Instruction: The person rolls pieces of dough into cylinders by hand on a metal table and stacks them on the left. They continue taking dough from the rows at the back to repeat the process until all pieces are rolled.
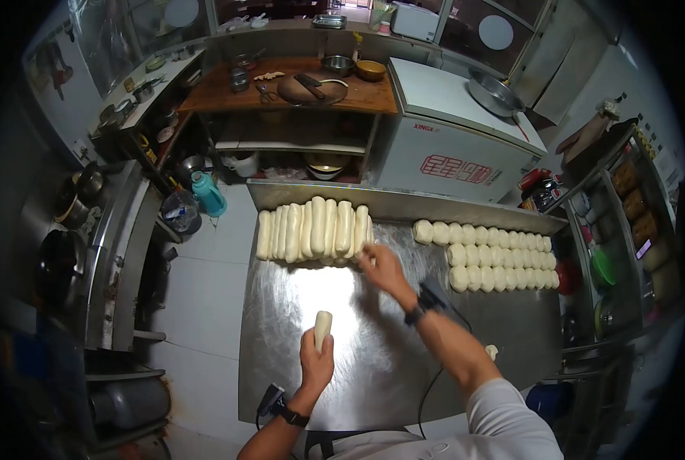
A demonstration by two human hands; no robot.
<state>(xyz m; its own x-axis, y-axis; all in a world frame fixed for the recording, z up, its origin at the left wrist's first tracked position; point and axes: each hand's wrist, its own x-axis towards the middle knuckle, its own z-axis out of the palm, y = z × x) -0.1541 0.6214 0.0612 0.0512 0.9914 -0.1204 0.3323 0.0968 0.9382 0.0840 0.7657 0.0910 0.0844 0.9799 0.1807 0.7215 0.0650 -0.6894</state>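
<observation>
My left hand [316,363] is closed around a pale dough roll [323,326], which points up and away over the metal table [281,383]. Higher up, my right hand [381,268] is at the right end of a stack of long dough rolls [319,228]; its fingers are bent, and whether they grip a roll is unclear. Three rows of round dough pieces [480,257] lie on the table's right side. A small dough scrap [491,352] lies beyond my right forearm.
Behind the table stand a white chest freezer [457,149] with a metal pan [496,93] and a wooden counter [373,96] with a cleaver and board. A stove [112,253] is at left, shelves [626,222] at right. Cables run near both wrists.
</observation>
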